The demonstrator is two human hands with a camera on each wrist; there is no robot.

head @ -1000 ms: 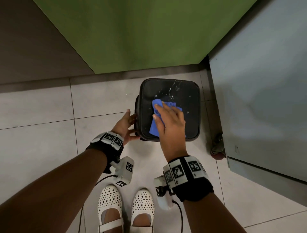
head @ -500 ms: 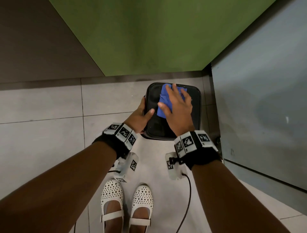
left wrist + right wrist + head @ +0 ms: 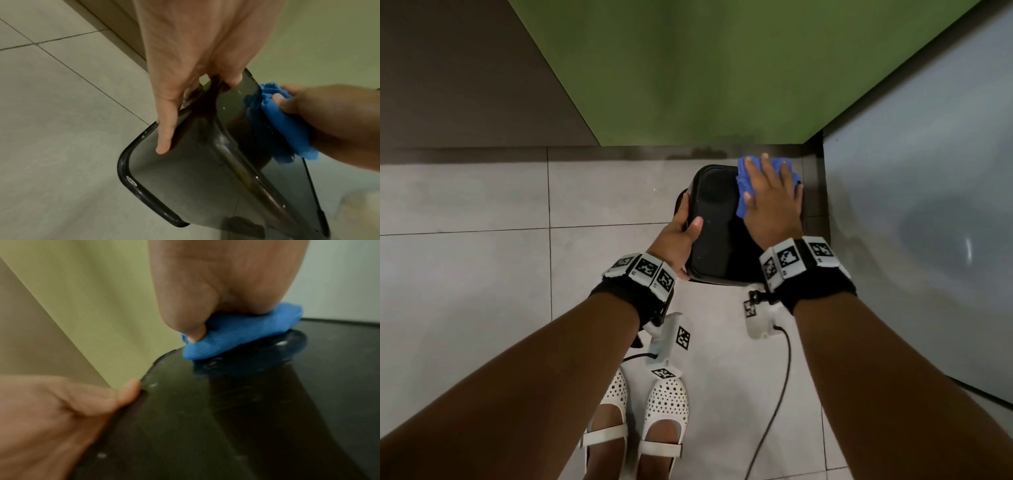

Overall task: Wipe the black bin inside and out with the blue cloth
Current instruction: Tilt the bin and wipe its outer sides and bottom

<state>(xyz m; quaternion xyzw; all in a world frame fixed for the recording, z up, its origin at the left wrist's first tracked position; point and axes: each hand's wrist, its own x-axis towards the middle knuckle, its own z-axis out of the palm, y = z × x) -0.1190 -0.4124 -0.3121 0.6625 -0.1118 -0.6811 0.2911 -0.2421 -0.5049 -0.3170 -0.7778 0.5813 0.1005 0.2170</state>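
Note:
The black bin (image 3: 712, 222) stands on the tiled floor in the corner, its flat glossy top face (image 3: 185, 170) towards me. My left hand (image 3: 681, 236) grips the bin's left edge, thumb on top and fingers round the side (image 3: 185, 65). My right hand (image 3: 770, 202) holds the bunched blue cloth (image 3: 744, 185) and presses it on the far right corner of that face. The thumb digs into the cloth (image 3: 236, 335) and the fingers reach over the far edge. A few white specks dot the black surface (image 3: 246, 418).
A green wall (image 3: 688, 68) rises just behind the bin, and a grey cabinet side (image 3: 928, 205) stands close on its right. Pale floor tiles (image 3: 482, 274) stretch to the left. My white shoes (image 3: 654, 411) and a trailing cable (image 3: 784, 377) are in front of the bin.
My right hand has slid the cloth from the near middle of the top face to the far right corner. My left hand has moved from beside the bin to grip its left edge.

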